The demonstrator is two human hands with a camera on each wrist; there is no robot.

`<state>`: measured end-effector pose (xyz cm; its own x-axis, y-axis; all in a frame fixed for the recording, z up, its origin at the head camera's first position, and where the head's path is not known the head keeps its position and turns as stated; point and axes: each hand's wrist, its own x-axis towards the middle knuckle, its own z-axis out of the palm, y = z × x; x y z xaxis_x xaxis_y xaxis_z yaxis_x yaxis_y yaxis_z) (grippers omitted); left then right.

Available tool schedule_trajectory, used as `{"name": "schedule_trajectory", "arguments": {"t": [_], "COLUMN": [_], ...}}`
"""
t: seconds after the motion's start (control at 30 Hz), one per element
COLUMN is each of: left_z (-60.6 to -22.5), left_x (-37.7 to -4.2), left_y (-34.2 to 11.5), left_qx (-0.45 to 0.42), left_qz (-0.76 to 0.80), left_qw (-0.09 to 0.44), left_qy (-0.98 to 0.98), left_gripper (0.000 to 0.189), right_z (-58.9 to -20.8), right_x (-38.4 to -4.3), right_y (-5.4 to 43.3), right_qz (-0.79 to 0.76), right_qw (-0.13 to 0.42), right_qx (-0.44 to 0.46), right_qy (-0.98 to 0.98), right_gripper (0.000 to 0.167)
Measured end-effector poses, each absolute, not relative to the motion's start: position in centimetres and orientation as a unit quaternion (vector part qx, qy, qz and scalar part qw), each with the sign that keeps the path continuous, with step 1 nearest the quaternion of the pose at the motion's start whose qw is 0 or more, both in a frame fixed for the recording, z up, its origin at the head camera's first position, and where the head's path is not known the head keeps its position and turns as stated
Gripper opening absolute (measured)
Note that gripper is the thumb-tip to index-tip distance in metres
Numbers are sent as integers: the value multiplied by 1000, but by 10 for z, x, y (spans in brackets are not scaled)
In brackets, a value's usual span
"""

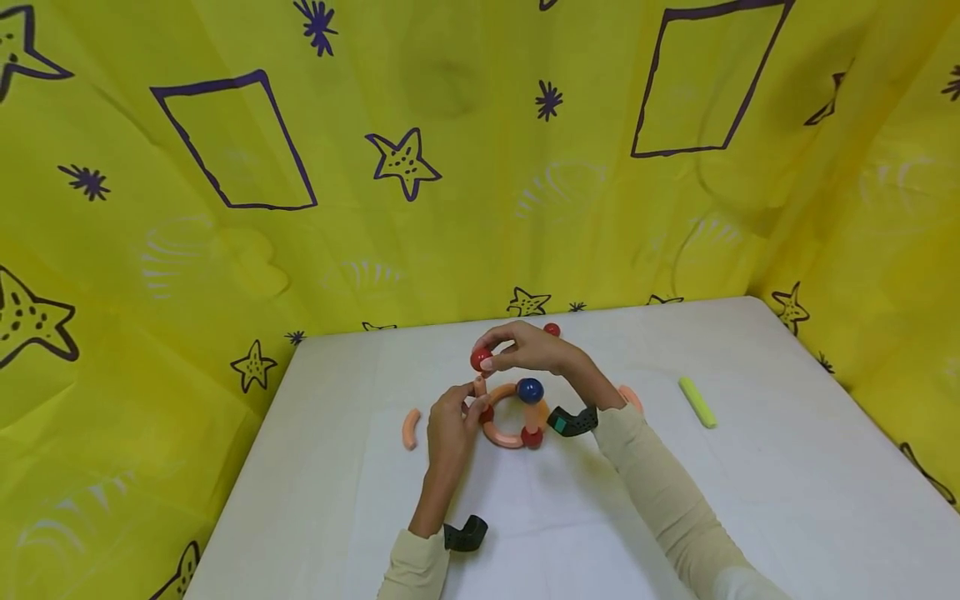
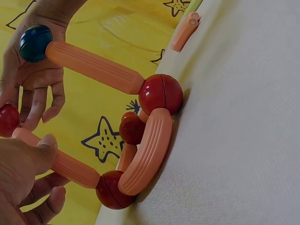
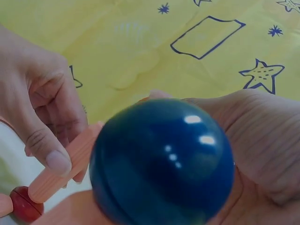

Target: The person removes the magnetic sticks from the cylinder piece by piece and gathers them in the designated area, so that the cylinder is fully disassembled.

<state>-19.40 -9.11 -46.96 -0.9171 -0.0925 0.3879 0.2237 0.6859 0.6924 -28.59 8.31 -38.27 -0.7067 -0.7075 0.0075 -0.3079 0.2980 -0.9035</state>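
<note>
My left hand [image 1: 448, 425] pinches an upright peach ribbed stick [image 2: 77, 166] between thumb and fingers. That stick's lower end meets a red ball [image 2: 115, 190] on a ring of curved peach sticks [image 1: 501, 437] lying on the table. My right hand [image 1: 528, 346] holds another red ball [image 1: 481, 359] in its fingertips, right at the top of the same stick. On the ring's right side a second upright stick [image 2: 96, 68] rises from a red ball [image 2: 161, 94] and carries a blue ball [image 1: 530, 391]. The blue ball covers much of the right hand's fingers in the right wrist view.
One loose curved peach stick [image 1: 411, 428] lies left of the ring. More peach pieces [image 1: 631, 398] lie by the right forearm, and a yellow-green stick [image 1: 697, 402] farther right. Another red ball [image 1: 552, 330] sits near the table's back edge, before a yellow patterned cloth [image 1: 465, 242].
</note>
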Motion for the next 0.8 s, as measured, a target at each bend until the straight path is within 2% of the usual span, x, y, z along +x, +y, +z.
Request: {"name": "schedule_trajectory", "arguments": {"t": [0.3, 0.5, 0.8], "left_z": [-471, -471, -472], "left_x": [-194, -194, -195], "left_y": [-91, -91, -92], "left_qx": [-45, -50, -46], "left_qz": [-373, -367, -373], "left_qw": [216, 232, 219], "left_qy": [-901, -900, -901], "left_gripper": [26, 24, 27], "right_z": [-396, -419, -452], "right_x": [-293, -305, -316], "right_y": [104, 124, 144], "right_qz": [-523, -548, -538], "right_qw": [139, 81, 25], "right_qx": [-226, -105, 63], "right_qy": [810, 826, 840], "right_gripper": [42, 47, 46]}}
